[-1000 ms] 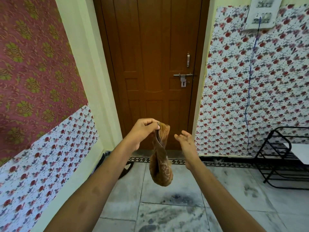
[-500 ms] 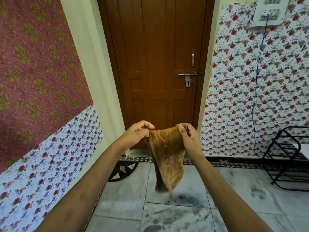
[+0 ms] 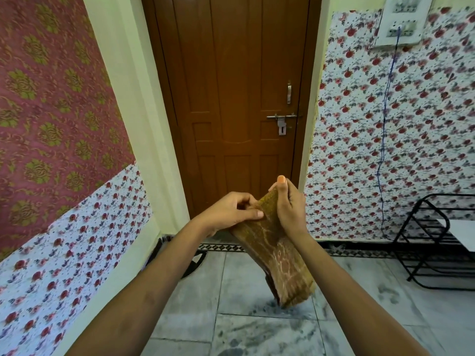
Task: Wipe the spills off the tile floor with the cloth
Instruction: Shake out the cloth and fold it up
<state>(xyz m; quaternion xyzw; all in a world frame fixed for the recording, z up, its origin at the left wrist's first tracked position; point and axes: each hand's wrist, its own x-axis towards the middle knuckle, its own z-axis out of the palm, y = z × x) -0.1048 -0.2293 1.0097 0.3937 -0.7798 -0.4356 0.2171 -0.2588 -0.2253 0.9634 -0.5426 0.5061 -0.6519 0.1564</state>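
A brown patterned cloth [image 3: 280,255] hangs in the air at chest height before a closed wooden door [image 3: 231,98], held at its upper end by both hands. The left hand [image 3: 228,214] pinches the top edge between thumb and curled fingers; the right hand [image 3: 290,209] grips the same end, its fingers wrapped round the fabric and the thumb pointing up. The cloth's lower end slants down to the right, well above the grey tile floor [image 3: 257,330], where dark smudged spills [image 3: 272,305] show directly beneath it. Floral wallpaper [image 3: 385,150] covers the walls on both sides. A black metal rack [image 3: 437,247] stands at the right, and a blue cord [image 3: 385,124] hangs from a switchboard [image 3: 403,19] above.
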